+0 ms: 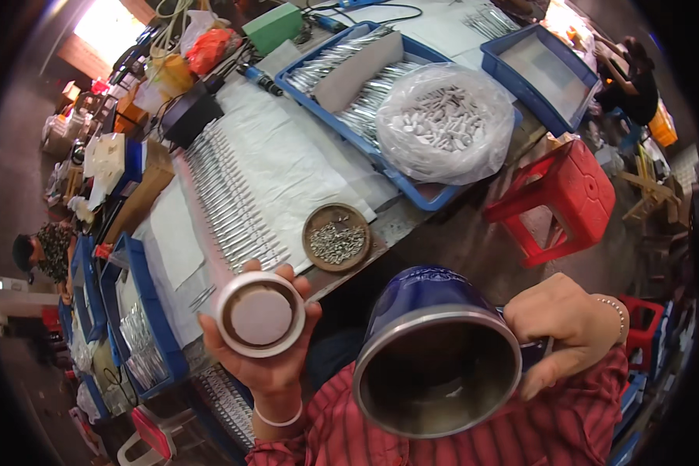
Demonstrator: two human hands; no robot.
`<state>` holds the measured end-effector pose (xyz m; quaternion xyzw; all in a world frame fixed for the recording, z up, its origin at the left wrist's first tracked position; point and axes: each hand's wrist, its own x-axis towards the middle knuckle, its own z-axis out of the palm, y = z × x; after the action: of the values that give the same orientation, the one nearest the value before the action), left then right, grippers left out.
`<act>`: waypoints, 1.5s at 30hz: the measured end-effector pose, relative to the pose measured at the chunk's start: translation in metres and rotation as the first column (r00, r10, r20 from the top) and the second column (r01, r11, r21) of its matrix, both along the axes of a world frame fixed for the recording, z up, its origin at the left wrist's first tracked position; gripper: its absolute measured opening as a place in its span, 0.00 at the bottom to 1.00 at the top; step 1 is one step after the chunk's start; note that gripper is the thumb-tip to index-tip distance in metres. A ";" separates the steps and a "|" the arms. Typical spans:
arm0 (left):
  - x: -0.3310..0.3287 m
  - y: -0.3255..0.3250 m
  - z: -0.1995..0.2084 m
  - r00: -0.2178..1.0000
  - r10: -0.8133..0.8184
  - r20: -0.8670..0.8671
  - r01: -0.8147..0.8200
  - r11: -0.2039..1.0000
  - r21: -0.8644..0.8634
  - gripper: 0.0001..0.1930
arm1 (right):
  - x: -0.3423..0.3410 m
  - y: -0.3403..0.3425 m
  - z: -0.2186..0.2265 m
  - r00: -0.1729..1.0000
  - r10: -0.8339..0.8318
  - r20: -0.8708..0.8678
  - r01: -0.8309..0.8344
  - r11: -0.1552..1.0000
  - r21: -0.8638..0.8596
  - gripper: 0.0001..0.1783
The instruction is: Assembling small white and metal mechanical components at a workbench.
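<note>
One bowl [309, 239] holds metal parts [338, 243]; left grip [266, 373] clasps a white lid [261, 316], right grip [555, 330] a mug [435, 299].

Worktop [398, 224] grey-edged, white sheets [268, 128] over it. Right of worktop: dark floor [607, 268], red plastic stool [590, 186], wooden stand [651, 193] farther off. Beyond worktop's far left: bright opening [110, 33], glaring white.

"What's in the hands?"
"The right hand [558, 326] grips the handle [534, 353] of a dark blue mug [431, 299], its metal-rimmed mouth [439, 380] in plain view; the left hand [264, 374] holds a round, pale lid [262, 315]."
"And on the table [401, 225]?"
"Slim metal pieces [229, 203] in a row, near a brown bowl [325, 266] of small metal parts [339, 241]."
</note>
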<state>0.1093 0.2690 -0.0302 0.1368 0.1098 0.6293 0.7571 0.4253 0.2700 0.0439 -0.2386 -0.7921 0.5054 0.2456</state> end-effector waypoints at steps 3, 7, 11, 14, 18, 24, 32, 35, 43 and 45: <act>0.007 -0.004 -0.023 0.993 -0.079 0.083 0.094 0.978 -0.189 0.37 | 0.007 0.004 0.015 0.998 0.068 -0.005 -0.067 0.992 0.109 0.21; 0.014 -0.010 -0.036 0.986 -0.100 0.136 0.143 0.923 -0.358 0.36 | 0.008 0.005 0.030 0.994 0.104 0.010 -0.105 0.979 0.173 0.21; 0.020 -0.014 -0.039 0.952 -0.087 0.293 0.185 0.926 -0.328 0.36 | 0.009 0.001 0.044 0.992 0.111 0.062 -0.123 0.966 0.229 0.21; 0.010 -0.017 -0.047 0.975 -0.108 0.192 0.174 0.911 -0.374 0.36 | 0.008 -0.002 0.047 0.994 0.089 0.064 -0.103 0.958 0.269 0.22; 0.009 -0.022 -0.044 0.925 -0.102 0.366 0.230 0.917 -0.326 0.36 | 0.002 -0.012 0.052 0.997 -0.025 0.073 -0.004 0.927 0.374 0.20; 0.002 -0.031 -0.063 0.971 -0.107 0.212 0.183 0.906 -0.381 0.34 | -0.014 -0.009 0.050 0.994 -0.055 -0.094 0.094 0.867 0.490 0.11; -0.009 -0.041 -0.067 0.981 -0.070 0.184 0.141 0.901 -0.410 0.34 | -0.028 -0.003 0.056 0.995 -0.035 -0.096 0.083 0.826 0.558 0.08; -0.009 -0.039 -0.068 0.988 -0.068 0.140 0.125 0.885 -0.449 0.34 | -0.029 -0.005 0.062 0.996 -0.060 -0.068 0.088 0.803 0.589 0.07; -0.014 -0.044 -0.069 0.996 -0.008 0.088 0.052 0.860 -0.507 0.34 | -0.039 -0.001 0.062 0.995 -0.064 -0.072 0.095 0.798 0.595 0.07; -0.015 -0.045 -0.067 0.992 -0.005 0.126 0.068 0.861 -0.505 0.34 | -0.042 0.001 0.061 0.995 -0.069 -0.072 0.099 0.793 0.601 0.06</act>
<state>0.0942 0.2240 -0.0974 -0.1034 0.2233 0.5706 0.7835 0.3837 0.2706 0.1054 -0.1710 -0.8945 0.2204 0.3494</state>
